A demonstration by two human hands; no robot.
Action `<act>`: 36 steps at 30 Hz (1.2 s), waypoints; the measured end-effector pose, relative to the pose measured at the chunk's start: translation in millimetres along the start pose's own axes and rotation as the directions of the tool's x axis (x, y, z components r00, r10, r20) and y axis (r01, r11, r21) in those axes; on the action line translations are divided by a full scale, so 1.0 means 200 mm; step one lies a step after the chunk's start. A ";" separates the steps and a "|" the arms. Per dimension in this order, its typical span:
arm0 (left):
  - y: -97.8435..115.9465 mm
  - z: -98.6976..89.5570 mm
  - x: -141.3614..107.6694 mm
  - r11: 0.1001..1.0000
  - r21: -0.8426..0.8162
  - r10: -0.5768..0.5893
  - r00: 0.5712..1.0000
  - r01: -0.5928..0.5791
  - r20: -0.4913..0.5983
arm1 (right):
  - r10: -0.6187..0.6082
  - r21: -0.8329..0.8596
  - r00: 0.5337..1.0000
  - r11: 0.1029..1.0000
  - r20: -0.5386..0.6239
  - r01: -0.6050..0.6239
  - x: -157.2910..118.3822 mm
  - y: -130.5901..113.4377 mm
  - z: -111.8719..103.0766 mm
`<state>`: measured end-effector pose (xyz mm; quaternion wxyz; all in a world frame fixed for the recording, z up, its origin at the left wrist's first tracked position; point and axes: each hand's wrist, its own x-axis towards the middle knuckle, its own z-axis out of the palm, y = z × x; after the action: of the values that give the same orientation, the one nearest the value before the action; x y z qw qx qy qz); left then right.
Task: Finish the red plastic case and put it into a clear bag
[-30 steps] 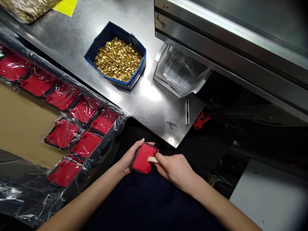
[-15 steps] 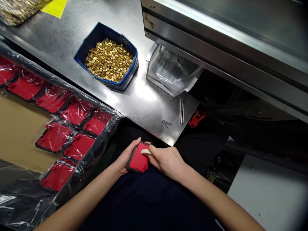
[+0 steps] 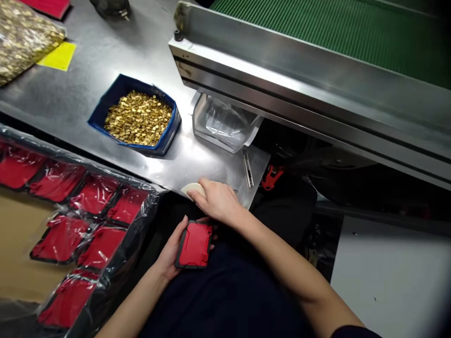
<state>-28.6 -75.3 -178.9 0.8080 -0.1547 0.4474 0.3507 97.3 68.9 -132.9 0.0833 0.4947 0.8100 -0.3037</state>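
Observation:
My left hand (image 3: 172,253) is closed around a red plastic case (image 3: 195,244) with a dark rim, held above my lap with its red face up. Over the front edge of the metal bench, my right hand (image 3: 218,199) pinches a flat cream-coloured pad (image 3: 193,190) with a rounded edge. The pad is at the bench surface; I cannot tell whether it rests there. A utility knife (image 3: 248,169) lies on the bench just right of that hand.
A blue bin (image 3: 169,136) of small brass pieces and a grey bin (image 3: 214,136) with clear plastic stand on the bench. A green conveyor (image 3: 317,37) rises at right. At left, a plastic-lined box holds several red cases (image 3: 65,237). An orange tool (image 3: 272,177) hangs past the bench corner.
My right hand has lifted the cream pad off the case and carried it up and left to the bench edge. My left hand keeps the case, now turned more upright. The view has shifted.

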 end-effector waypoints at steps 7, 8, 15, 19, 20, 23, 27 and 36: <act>0.02 -0.10 0.06 0.993 -0.113 -0.012 0.985 0.032 0.172 | 0.027 -0.096 0.954 0.994 -0.299 -0.059 -0.06 0.32 -0.13; 0.02 -0.12 0.07 0.989 -0.142 -0.021 0.981 0.050 0.194 | 0.047 -0.173 0.959 0.980 -0.281 -0.099 -0.14 0.42 -0.15; 0.01 -0.10 0.10 0.991 -0.117 -0.038 0.965 0.070 0.259 | 0.120 -0.417 0.989 0.897 -0.085 -0.145 -0.35 1.20 -0.10; -0.03 -0.05 0.08 1.000 -0.019 0.014 0.971 -0.009 0.241 | 0.057 -0.498 0.998 0.865 -0.012 -0.056 -0.20 1.40 -0.01; -0.04 -0.04 0.08 0.999 0.005 0.029 0.972 -0.031 0.233 | 0.035 -0.515 0.999 0.857 -0.001 -0.031 -0.18 1.42 0.00; -0.09 -0.01 0.07 0.992 0.070 0.090 0.974 -0.107 0.209 | -0.038 -0.559 0.999 0.828 0.021 0.043 -0.19 1.42 -0.01; -0.13 0.01 0.05 0.937 0.222 0.242 0.959 -0.270 0.144 | -0.145 -0.587 0.986 0.793 0.080 0.164 -0.36 1.31 -0.08; -0.18 0.04 0.07 0.615 0.666 0.482 0.870 -0.423 0.107 | -0.108 -0.373 0.870 0.873 0.482 0.315 -0.76 0.56 -0.14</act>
<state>6.8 -90.9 -188.0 0.6741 0.2499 0.5998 0.3512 273.1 7.5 -90.7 0.3415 0.2853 0.8667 -0.2253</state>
